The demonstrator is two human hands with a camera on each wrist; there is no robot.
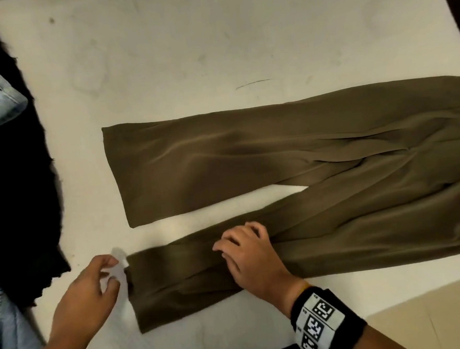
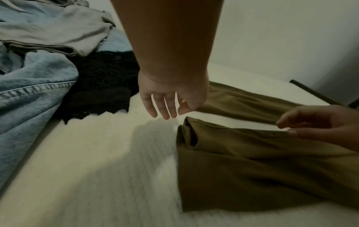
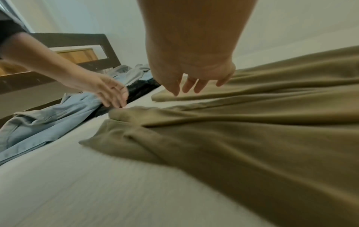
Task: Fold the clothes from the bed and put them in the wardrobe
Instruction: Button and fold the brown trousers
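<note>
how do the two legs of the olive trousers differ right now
The near leg has its hem end creased and bunched; the far leg lies smoother and flatter. The right hand rests on the near leg and the left hand hovers at its hem; no hand touches the far leg. Both lie on the white bed, hems pointing toward the clothes pile.

Olive trousers point(image 1: 290, 153) flat on white bed point(image 1: 187, 41), right hand point(image 1: 252, 257) on top.
</note>
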